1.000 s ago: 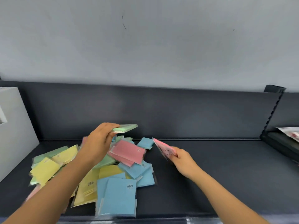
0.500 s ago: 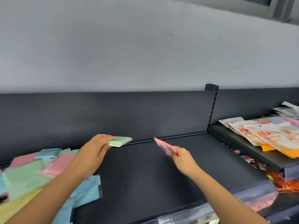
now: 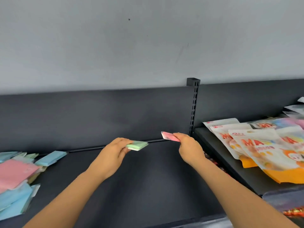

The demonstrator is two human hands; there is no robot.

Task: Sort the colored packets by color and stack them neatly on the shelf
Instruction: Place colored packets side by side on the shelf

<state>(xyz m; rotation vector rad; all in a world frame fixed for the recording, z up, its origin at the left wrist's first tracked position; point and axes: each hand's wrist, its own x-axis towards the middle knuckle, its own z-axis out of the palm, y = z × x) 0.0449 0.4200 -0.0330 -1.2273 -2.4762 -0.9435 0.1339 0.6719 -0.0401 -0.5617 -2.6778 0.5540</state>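
Presently, both arms outstretched over the dark shelf [image 3: 148, 186]: left hand [image 3: 113, 152] pinches green packets [image 3: 138, 145] flat, right hand [image 3: 189, 145] at its 3 o'clock grips pink packets [image 3: 168, 136] tilted, loose packet pile [image 3: 18, 175] lying at 9 o'clock.

On the dark shelf [image 3: 148, 186], pink, blue and green packets [image 3: 16, 175] are piled at the left; snack bags [image 3: 259, 145] are laid on the adjoining shelf [image 3: 238, 175].
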